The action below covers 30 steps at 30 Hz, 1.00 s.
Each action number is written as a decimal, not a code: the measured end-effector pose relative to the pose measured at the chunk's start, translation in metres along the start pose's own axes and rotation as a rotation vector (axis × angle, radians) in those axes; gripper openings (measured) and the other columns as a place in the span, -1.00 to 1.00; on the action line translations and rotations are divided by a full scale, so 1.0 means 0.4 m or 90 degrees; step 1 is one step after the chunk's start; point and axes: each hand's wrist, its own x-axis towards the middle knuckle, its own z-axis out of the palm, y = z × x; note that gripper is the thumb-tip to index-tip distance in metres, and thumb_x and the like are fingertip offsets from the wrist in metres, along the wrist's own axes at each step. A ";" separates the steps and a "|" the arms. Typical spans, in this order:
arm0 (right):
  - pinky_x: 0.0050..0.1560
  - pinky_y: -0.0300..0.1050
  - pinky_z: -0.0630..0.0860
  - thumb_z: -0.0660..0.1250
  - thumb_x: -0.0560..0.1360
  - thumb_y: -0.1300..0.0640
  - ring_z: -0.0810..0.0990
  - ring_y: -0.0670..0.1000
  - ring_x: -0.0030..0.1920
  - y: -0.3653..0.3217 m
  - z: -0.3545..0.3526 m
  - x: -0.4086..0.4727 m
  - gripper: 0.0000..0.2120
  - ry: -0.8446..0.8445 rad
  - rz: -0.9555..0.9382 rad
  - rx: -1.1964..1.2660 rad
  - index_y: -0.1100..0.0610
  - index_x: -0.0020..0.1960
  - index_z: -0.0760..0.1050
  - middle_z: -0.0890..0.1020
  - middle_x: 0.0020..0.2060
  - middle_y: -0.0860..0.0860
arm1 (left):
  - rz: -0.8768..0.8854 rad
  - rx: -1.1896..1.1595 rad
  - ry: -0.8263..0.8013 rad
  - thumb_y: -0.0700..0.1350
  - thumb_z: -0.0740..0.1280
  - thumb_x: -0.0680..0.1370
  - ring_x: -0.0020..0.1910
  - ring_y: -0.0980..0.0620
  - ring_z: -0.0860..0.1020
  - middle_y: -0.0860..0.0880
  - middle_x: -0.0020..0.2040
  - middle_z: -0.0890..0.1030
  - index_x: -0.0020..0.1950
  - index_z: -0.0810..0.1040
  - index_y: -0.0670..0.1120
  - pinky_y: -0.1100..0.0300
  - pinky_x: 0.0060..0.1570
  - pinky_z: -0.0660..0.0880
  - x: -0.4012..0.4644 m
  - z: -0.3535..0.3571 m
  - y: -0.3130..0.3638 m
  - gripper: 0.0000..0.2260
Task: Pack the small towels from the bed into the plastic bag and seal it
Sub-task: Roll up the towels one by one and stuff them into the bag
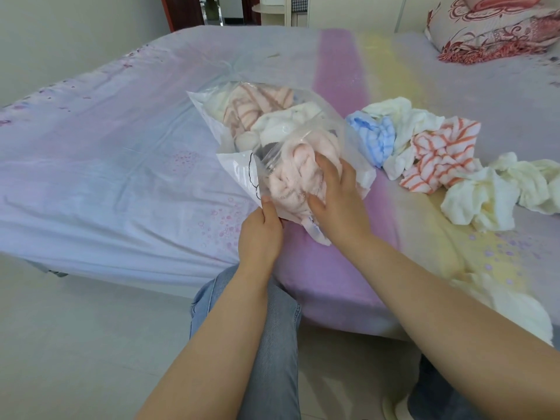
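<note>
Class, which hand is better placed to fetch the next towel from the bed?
The right hand: the loose towels lie on its side, and the left hand grips the plastic bag edge, holding its mouth open.

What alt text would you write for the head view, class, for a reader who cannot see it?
A person's right hand pushes a pale pink towel into a clear plastic bag lying on a pastel-sheeted bed, while the left hand pinches the bag's open edge. More crumpled small towels, blue, orange-striped and cream, lie loose on the bed to the right.
</note>
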 end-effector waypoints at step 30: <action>0.16 0.03 0.40 0.23 0.54 0.03 0.37 0.15 0.22 -0.054 -0.036 0.026 -0.48 -0.013 -0.034 -0.135 -0.08 0.47 0.20 0.31 0.32 0.09 | 0.023 0.028 0.035 -0.08 0.16 0.63 -0.33 0.01 0.37 0.01 -0.37 0.42 -0.32 0.29 -0.09 0.13 -0.33 0.29 -0.023 0.004 0.004 -0.68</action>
